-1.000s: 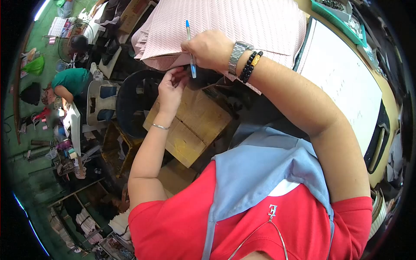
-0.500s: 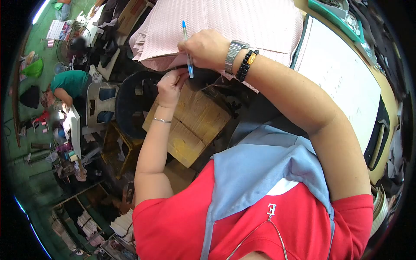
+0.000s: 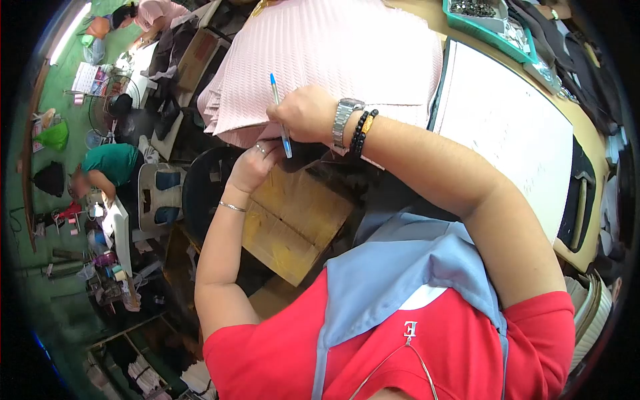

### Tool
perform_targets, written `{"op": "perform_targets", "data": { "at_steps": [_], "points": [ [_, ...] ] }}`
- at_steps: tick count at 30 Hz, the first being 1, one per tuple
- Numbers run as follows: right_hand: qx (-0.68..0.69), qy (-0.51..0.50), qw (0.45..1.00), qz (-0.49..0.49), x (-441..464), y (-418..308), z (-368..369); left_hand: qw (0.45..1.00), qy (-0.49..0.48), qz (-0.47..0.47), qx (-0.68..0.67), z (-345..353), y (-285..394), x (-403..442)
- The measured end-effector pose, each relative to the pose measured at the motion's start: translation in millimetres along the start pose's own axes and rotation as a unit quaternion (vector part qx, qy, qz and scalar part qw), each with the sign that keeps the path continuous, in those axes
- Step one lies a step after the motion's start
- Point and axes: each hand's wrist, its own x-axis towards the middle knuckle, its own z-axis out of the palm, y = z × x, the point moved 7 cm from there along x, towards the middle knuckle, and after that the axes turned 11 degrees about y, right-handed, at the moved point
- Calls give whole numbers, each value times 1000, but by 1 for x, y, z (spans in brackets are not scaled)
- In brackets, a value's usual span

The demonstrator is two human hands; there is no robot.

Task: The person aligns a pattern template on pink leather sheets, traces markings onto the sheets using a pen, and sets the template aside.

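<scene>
A stack of pale pink textured sheets (image 3: pixel 333 57) lies on the table in front of me, its near left corner fanned into layers. My right hand (image 3: pixel 307 113) is closed at the stack's near edge, with a blue-capped clear ballpoint pen (image 3: pixel 273 83) held between its fingers, cap end up. Just below and to the left, my left hand (image 3: pixel 253 167) has its fingers bent and pressed together at the edge of the pink sheets. Its fingertips are partly hidden under the edge, close to the pen's lower end.
A white sheet with faint writing (image 3: pixel 500 140) lies to the right. Beyond it stands a green tray (image 3: pixel 490 37) of small metal parts. Below my hands is a brown cardboard box (image 3: pixel 293 227). A chair (image 3: pixel 160 193) and a person in green (image 3: pixel 110 165) are at left.
My view has tilted, so the stack and both hands sit lower in the picture. Both hands stay at the stack's near edge, the pen still in my right hand.
</scene>
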Motion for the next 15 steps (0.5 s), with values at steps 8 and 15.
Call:
{"op": "perform_targets", "data": {
  "at_steps": [8,15],
  "points": [
    [6,-10,1000,5,-1,0,0,999,-21,-12,-30,6,-5,-7],
    [9,-10,1000,3,-2,0,2,999,-5,-50,-18,-4,-7,7]
  ]
}}
